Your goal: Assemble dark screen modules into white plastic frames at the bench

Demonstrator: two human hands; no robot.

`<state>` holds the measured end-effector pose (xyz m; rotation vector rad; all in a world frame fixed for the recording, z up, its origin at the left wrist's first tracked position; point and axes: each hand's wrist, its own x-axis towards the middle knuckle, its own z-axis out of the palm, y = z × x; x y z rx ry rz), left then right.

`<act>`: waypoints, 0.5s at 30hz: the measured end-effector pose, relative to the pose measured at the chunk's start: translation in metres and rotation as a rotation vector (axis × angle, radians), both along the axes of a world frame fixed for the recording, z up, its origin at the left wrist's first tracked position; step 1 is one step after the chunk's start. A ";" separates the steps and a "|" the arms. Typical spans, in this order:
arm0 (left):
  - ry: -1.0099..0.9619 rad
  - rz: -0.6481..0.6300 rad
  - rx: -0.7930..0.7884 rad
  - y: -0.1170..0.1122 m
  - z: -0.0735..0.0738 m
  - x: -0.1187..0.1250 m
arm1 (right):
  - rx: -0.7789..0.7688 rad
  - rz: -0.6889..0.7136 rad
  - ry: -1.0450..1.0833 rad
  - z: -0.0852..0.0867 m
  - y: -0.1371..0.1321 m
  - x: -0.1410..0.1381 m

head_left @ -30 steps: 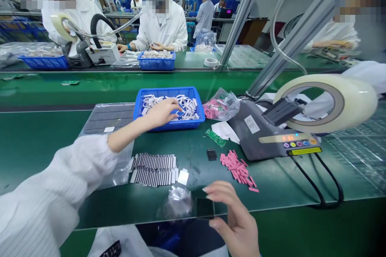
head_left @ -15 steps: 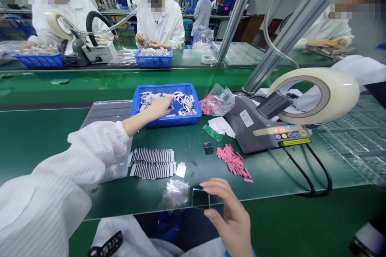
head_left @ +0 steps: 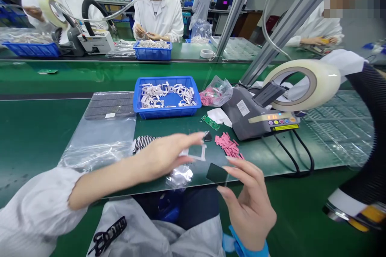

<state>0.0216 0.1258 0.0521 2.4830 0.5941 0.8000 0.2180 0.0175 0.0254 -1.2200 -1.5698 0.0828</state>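
Note:
My left hand [head_left: 161, 156] is over the mat's front area, and its fingertips pinch a white square frame [head_left: 197, 152]. My right hand [head_left: 250, 202] holds a thin dark square sheet [head_left: 216, 173] between thumb and fingers, near the mat's front edge. Between my hands lies a crumpled clear plastic wad [head_left: 179, 177]. My left hand partly hides a stack of black-and-white striped strips [head_left: 144, 142]. Beyond my fingertips are a small black piece [head_left: 207, 137] and loose pink strips [head_left: 228, 145].
A blue tray [head_left: 164, 115] holds several white frames. Nearby are a green circuit board [head_left: 210, 122], a grey tape dispenser [head_left: 256, 114] with a wide tape roll [head_left: 301, 84], and a bag of pink pieces [head_left: 215, 92]. Co-workers sit across the bench.
My left hand has left the blue tray and come forward, now holding a white frame. My right hand has lifted the dark sheet off the mat's edge. The view has tilted slightly.

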 end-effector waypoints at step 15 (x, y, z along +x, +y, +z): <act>-0.155 -0.047 -0.200 -0.068 0.010 -0.022 | -0.065 0.134 -0.358 0.029 -0.013 -0.020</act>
